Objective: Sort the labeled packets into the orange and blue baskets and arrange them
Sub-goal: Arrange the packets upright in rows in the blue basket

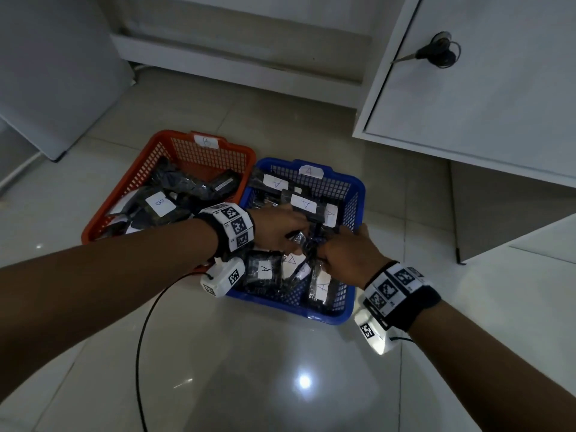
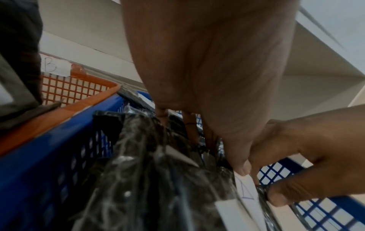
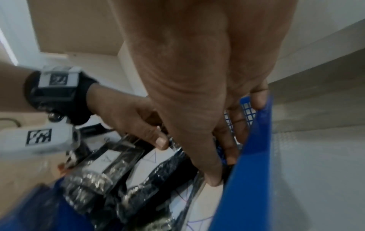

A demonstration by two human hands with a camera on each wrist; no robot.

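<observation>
The orange basket, tagged B, holds dark packets, one with a B label. To its right stands the blue basket, tagged A, full of clear-wrapped dark packets with A labels. Both hands are inside it. My left hand pinches an upright A packet, thumb on its label and fingers behind. My right hand grips packets by the right wall, thumb on a label, fingers reaching down along the mesh. The fingertips are hidden among the packets.
A white cabinet door with a key in its lock overhangs at the right. White furniture stands behind the baskets and at the left. A black cable loops over the glossy tile floor near me.
</observation>
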